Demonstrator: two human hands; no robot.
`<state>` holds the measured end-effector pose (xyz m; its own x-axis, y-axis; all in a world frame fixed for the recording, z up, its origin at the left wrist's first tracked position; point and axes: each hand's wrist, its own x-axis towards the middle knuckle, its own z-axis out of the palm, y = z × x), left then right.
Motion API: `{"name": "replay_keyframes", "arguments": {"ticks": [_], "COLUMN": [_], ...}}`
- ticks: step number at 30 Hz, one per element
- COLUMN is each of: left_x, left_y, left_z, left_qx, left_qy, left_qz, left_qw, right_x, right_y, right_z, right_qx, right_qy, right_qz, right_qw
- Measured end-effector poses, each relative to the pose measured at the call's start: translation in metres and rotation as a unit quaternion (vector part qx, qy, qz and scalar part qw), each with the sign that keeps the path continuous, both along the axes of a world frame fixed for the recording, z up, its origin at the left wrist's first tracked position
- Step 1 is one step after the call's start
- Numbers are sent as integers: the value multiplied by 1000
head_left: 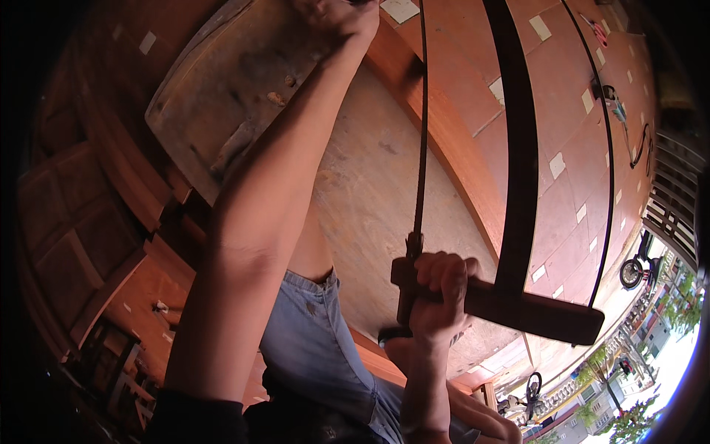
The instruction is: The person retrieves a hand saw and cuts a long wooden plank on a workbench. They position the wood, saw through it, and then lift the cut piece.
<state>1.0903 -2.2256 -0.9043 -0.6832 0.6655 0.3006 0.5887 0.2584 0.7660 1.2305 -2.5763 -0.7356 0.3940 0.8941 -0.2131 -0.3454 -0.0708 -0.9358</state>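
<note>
A wooden frame saw (518, 148) stretches up the picture, with a dark centre beam, a thin blade on its left and a tension cord on its right. My right hand (441, 296) is closed round its near end, where the blade meets the crosspiece. At the top edge my left hand (344, 16) is curled, partly cut off by the picture's border; something dark shows at its fingers, too little to name. Below the left arm lies a broad, worn wooden board (384, 170). Along its right side runs a reddish wooden plank (451, 148).
Red floor tiles (562, 148) with pale inserts spread to the right. A power tool with a cord (612, 100) and pink-handled scissors (597, 31) lie there. Stacked wooden pieces (81, 214) stand at the left. A motorbike (640, 270) and a railing are beyond, at far right.
</note>
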Motion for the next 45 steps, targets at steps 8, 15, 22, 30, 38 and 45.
{"name": "replay_keyframes", "arguments": {"ticks": [8,15,22,30,38,45], "left_x": [6,3,-7,11,0,13], "left_y": [2,1,4,0,-5,0], "left_z": [1,12,-17,12,16,6], "left_qx": [4,-13,-7,-10,-50,-34], "left_qy": [-16,-26,110,-37,-4,-15], "left_qz": [-2,0,33,-7,-22,-14], "left_qw": [1000,1000,993,999,999,999], "right_x": [-6,4,4,2,-1,4], "right_y": [62,-57,-60,65,-120,81], "right_z": [-4,62,48,-11,91,-28], "right_qx": [-5,-36,-22,-5,-54,21], "right_qy": [-45,-7,10,15,-38,-17], "right_qz": [8,38,16,-18,1,-28], "right_qw": [999,999,1000,1000,998,999]}}
